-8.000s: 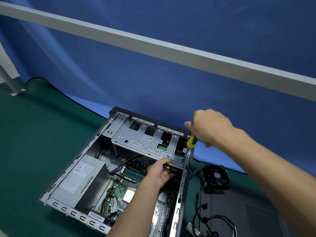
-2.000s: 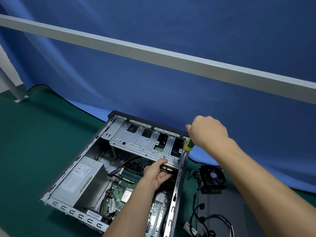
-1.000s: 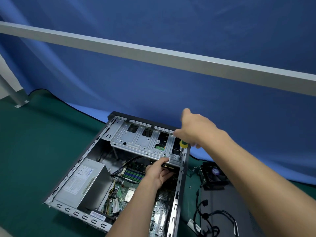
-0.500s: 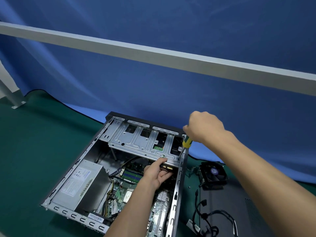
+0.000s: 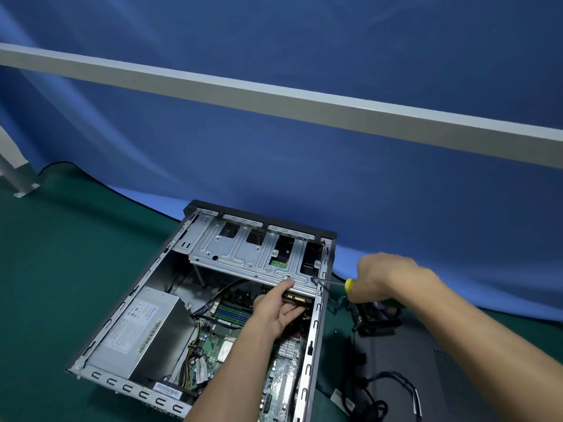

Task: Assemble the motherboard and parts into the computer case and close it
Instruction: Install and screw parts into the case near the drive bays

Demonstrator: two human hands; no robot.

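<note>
The open computer case (image 5: 128, 303) lies on the green mat, its motherboard (image 5: 234, 339) and grey power supply (image 5: 143, 327) inside. A silver drive cage (image 5: 243, 254) spans the far end. My left hand (image 5: 274, 312) reaches inside and grips the front edge of the cage, thumb on top and fingers below by a drive's connector. My right hand (image 5: 377, 281) is outside the case's right wall and holds a yellow-handled screwdriver (image 5: 332, 281) nearly level, its tip at the cage's right front corner.
A CPU cooler fan (image 5: 377, 315) sits on the mat right of the case, partly behind my right wrist. The dark side panel (image 5: 411, 376) and loose black cables (image 5: 384, 391) lie at the lower right. A blue backdrop and a grey rail stand behind.
My right hand dropped and moved right, out past the case wall, swinging the screwdriver from steep to nearly level. My left hand has kept its hold on the cage.
</note>
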